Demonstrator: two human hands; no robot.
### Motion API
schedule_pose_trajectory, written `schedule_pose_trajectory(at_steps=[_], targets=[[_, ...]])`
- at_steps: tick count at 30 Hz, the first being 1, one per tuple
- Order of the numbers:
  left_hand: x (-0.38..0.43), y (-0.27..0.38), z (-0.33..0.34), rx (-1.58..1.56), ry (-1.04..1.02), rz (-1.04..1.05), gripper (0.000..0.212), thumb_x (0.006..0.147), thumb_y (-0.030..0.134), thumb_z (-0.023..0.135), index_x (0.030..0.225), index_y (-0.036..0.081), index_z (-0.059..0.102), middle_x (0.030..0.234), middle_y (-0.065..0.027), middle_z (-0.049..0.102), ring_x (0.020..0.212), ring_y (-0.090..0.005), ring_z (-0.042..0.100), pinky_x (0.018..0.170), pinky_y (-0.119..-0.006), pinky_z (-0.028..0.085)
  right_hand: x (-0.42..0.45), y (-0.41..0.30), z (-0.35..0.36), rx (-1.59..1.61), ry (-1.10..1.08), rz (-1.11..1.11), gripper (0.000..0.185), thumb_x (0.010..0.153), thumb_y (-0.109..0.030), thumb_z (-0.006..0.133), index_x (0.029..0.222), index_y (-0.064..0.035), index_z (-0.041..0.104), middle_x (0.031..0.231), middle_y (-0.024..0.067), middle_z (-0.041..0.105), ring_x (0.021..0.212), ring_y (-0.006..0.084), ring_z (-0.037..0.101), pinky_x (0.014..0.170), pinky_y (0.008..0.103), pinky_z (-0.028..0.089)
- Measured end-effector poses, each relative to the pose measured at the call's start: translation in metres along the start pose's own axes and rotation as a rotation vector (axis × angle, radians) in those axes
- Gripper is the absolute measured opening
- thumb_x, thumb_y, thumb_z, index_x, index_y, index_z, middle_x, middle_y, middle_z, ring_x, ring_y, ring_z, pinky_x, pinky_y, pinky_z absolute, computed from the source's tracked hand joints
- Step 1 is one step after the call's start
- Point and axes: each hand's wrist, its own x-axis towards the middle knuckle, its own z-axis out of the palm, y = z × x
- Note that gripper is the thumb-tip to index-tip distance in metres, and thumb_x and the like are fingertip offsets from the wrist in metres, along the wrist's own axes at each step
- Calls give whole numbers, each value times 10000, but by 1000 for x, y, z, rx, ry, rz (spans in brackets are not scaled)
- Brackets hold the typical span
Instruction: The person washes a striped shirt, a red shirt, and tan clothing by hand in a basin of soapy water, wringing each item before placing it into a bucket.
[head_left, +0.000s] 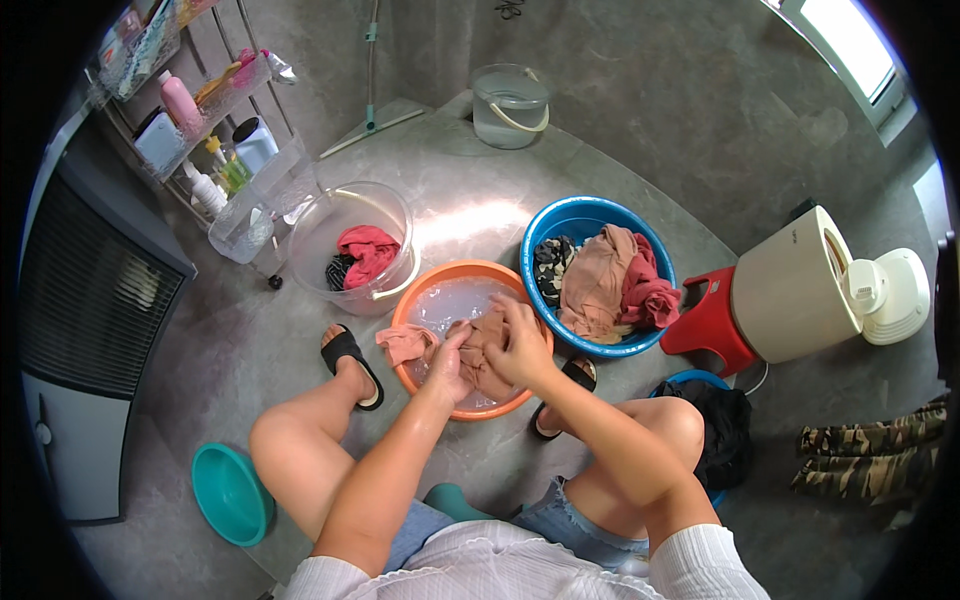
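Note:
Between my feet stands an orange plastic basin (537, 379) of cloudy, sudsy water. Over it, my left hand (448, 373) and my right hand (523, 346) grip a wet tan garment (484, 352) from both sides, its lower folds hanging to the water. A peach-pink cloth (406, 343) drapes over the basin's left rim, close to my left hand. Touching the basin at the upper right is a blue tub (541, 225) with a tan garment (598, 281), a red garment (646, 296) and a camouflage cloth (553, 266).
A clear bucket (307, 259) holds red and dark cloth; another clear bucket (510, 124) of water stands by the wall. On the right are a red-and-cream spin dryer (787, 289) and black clothes (720, 427) in a blue container. A shelf rack (240, 142) and teal basin (232, 495) are left.

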Motion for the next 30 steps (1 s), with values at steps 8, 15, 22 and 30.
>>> schedule_pose_trajectory(at_steps=[8, 15, 22, 30], targets=[[-2, -20, -11, -274, -90, 67, 550, 1421, 560, 573, 1646, 94, 760, 1526, -195, 892, 1425, -372, 882, 1322, -544, 702, -34, 36, -3, -105, -272, 44, 740, 986, -123, 1064, 1676, -55, 806, 1615, 257, 827, 1524, 454, 817, 1311, 550, 674], [-55, 1, -30, 53, -336, -61, 783, 1325, 885, 593, 1719, 229, 760, 1660, -115, 837, 1517, -371, 843, 1314, -573, 690, -46, -31, 27, 461, -530, 121, 317, 1107, 131, 744, 1339, -17, 901, 1175, 72, 917, 1022, 193, 888, 906, 348, 711], [-64, 71, -64, 295, 260, 701, 842, 1284, 504, 844, 2005, 191, 542, 1855, -184, 713, 1714, -365, 724, 1398, -560, 624, -1, -31, 22, 948, -310, 491, 299, 1231, 52, 711, 1489, -68, 805, 1302, 103, 905, 1124, 235, 923, 872, 380, 761], [-17, 44, -174, 649, 523, 459, 1046, 1254, 232, 895, 2150, 172, 359, 2067, -202, 573, 1847, -353, 624, 1463, -492, 544, 30, 103, 83, -174, -160, 268, 573, 1050, -161, 971, 1596, -66, 824, 1247, 187, 915, 1191, 332, 929, 1009, 492, 761]])
